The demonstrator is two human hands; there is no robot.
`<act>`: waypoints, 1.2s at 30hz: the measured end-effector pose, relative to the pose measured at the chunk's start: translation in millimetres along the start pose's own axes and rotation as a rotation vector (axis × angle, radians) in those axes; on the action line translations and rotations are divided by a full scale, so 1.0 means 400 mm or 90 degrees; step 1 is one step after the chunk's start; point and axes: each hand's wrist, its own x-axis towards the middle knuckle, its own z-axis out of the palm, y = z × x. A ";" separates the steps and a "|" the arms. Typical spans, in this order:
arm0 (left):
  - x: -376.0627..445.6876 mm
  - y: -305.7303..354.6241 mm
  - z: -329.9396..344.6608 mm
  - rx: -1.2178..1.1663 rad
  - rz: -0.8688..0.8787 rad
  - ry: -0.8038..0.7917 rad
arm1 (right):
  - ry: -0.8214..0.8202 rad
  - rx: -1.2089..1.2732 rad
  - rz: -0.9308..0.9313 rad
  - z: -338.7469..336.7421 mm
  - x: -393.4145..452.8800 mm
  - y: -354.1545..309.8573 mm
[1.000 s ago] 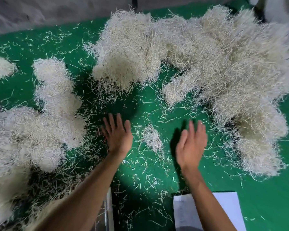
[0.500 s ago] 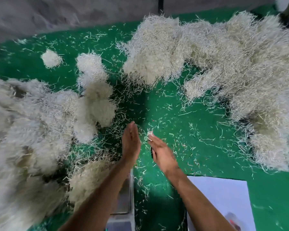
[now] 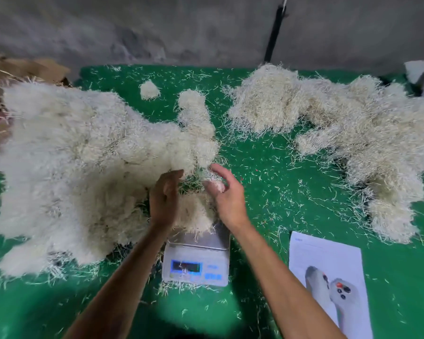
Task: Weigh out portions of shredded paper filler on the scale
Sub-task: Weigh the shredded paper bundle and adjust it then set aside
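Your right hand point(image 3: 227, 195) has a loose grip, thumb and curled fingers pinching a few strands of shredded paper. Your left hand point(image 3: 165, 199) is spread, palm turned inward, holding nothing. Between them, just toward you, a small portion point(image 3: 196, 214) sits heaped on the scale point(image 3: 196, 258), spilling past the pan's far edge. The display is lit, but too blurred to read.

To do this step well, drop the strands onto the centre of the heap, then lift both hands clear before trusting the reading. The portion looks close to the big pile point(image 3: 78, 172) at nine o'clock; I cannot tell whether they touch, so tuck stray fibres inward so nothing bridges to the worktop point(image 3: 267, 182). Add or remove only small tufts.

A second pile point(image 3: 340, 133) spreads from twelve to three o'clock, and a printed sheet point(image 3: 328, 277) lies at four o'clock beside the scale.
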 end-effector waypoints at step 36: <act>-0.538 -0.340 -0.282 0.550 -0.148 -0.372 | -0.156 -0.806 0.172 -0.063 -0.548 0.459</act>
